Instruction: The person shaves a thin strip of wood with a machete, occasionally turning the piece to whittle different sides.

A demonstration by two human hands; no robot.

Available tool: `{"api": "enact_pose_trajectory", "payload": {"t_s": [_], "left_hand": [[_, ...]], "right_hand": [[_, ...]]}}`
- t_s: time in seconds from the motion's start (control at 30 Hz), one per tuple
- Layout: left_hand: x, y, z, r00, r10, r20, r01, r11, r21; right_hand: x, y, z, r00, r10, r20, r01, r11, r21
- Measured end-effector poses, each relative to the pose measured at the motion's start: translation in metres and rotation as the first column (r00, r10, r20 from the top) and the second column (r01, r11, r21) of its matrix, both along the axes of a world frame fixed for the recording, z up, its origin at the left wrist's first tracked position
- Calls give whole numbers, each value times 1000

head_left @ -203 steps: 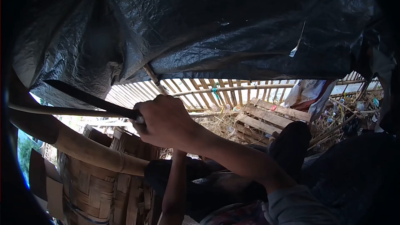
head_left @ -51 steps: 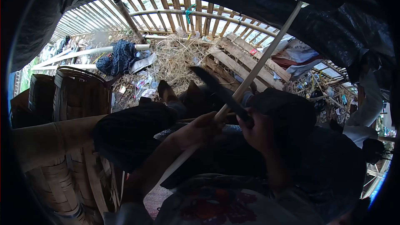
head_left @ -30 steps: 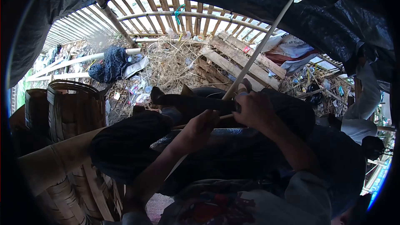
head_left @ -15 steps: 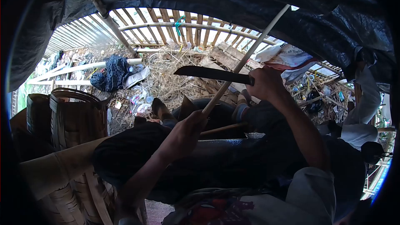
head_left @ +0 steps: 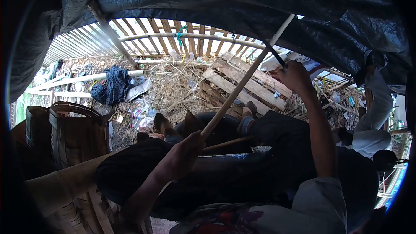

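Observation:
My left hand [head_left: 184, 155] is closed around the lower end of a long, pale bamboo strip [head_left: 242, 83], which slants up and away to the right. Farther out, my right hand [head_left: 295, 77] grips the handle of a machete [head_left: 274, 54]. Its dark blade points up and forward, seen nearly edge-on, and its tip overlaps the upper part of the strip in this view. Below the strip, my legs are spread, with a thinner stick [head_left: 227, 144] lying between them.
Woven baskets [head_left: 80, 132] stand at left beside a thick bamboo pole [head_left: 65, 182]. Ahead lie straw [head_left: 173, 82], wooden planks [head_left: 247, 82] and litter. A dark cloth [head_left: 116, 84] hangs over a rail. Dark plastic sheeting [head_left: 216, 0] hangs low overhead, before a slatted bamboo fence [head_left: 201, 41].
My right hand has moved up and outward along the strip, turning the machete from pointing left to pointing up and forward. My left hand keeps its hold, shifted slightly lower left.

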State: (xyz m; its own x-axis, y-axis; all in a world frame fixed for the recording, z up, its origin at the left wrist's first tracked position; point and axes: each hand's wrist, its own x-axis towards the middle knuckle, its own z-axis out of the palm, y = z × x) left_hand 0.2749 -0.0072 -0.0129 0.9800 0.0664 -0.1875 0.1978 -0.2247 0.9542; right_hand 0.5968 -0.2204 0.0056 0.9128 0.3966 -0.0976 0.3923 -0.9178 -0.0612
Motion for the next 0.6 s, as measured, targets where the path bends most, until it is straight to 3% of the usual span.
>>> {"api": "enact_pose_trajectory", "payload": {"t_s": [0.07,0.13,0.2,0.33,0.4,0.53,0.6], "left_hand": [[-3,-4,-7,999,21,31,-20,999,-50],[-3,-6,-12,996,48,77,-41,995,-90],[-6,-3,-13,997,22,68,-16,996,-83],[-7,-2,-17,1000,18,-12,-19,992,-126],[-4,-3,-16,989,4,145,-2,1000,-13],[-2,-3,-7,996,-10,83,6,999,50],[-5,-5,-1,998,52,-27,-53,998,-36]], "right_hand": [[-39,19,17,977,211,34,-210,977,-20],[-77,37,10,903,390,-180,-380,921,89],[-108,56,17,796,478,-372,-491,869,67],[-119,64,20,802,481,-354,-511,859,9],[-109,60,17,811,480,-333,-509,861,1],[-69,42,5,946,248,-210,-255,967,-9],[-40,31,7,979,140,-152,-153,985,-78]]}}
